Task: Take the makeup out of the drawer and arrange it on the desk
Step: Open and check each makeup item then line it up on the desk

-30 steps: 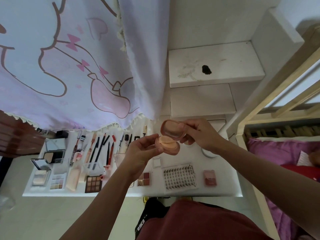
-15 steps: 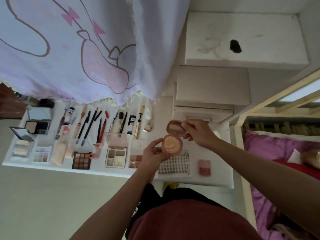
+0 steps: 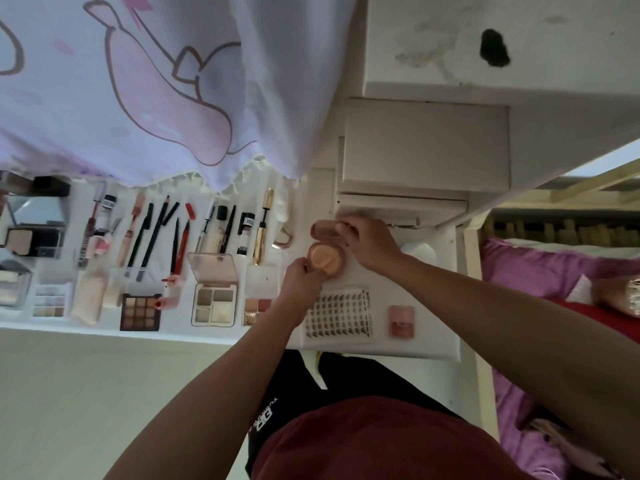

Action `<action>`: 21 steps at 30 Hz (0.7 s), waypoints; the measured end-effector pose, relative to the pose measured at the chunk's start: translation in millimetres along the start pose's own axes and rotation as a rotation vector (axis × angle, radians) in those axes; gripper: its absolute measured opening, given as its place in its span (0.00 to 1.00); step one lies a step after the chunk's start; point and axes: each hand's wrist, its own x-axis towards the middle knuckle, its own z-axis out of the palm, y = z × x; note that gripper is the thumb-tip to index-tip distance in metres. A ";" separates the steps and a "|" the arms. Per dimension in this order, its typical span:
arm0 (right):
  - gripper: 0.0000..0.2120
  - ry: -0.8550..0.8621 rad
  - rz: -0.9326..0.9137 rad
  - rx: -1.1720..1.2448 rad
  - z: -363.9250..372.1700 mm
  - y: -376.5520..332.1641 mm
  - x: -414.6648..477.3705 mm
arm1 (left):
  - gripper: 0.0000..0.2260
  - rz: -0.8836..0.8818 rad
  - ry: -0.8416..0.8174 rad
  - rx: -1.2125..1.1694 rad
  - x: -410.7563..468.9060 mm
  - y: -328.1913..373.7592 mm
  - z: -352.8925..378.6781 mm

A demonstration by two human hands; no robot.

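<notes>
A round peach compact [image 3: 326,259] lies open just above the white desk [image 3: 429,344], its orange puff showing. My left hand [image 3: 300,278] grips the compact's base at its near edge. My right hand [image 3: 369,244] pinches the raised lid [image 3: 323,229] at the far side. Rows of makeup cover the desk to the left: pencils and mascaras [image 3: 166,233], a nine-pan brown palette [image 3: 140,311], an open four-pan palette [image 3: 214,296] and a small blush palette [image 3: 258,306]. A lash tray [image 3: 337,317] and a pink square compact [image 3: 401,321] lie near my hands.
A white curtain with a pink cartoon print [image 3: 138,98] hangs over the desk's back. White stair boxes [image 3: 426,143] rise behind the desk on the right. A bed with purple bedding [image 3: 540,271] stands at the right. Powder compacts and a mirror case [image 3: 33,233] sit at the far left.
Both hands have carried the open compact down from mid-air to just over the desk, between the gold mascara and the lash tray. The view has tilted downward.
</notes>
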 end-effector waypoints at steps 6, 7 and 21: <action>0.16 0.064 0.110 -0.002 13.0 -3.2 3.9 | 0.26 0.037 0.066 0.228 -4.7 7.6 6.2; 0.16 0.086 0.133 -0.005 14.7 -4.9 4.4 | 0.27 0.039 0.065 0.255 -6.6 8.2 6.3; 0.14 0.087 0.246 0.051 -6.3 18.1 -19.2 | 0.21 0.096 0.070 0.292 -18.9 12.9 -21.1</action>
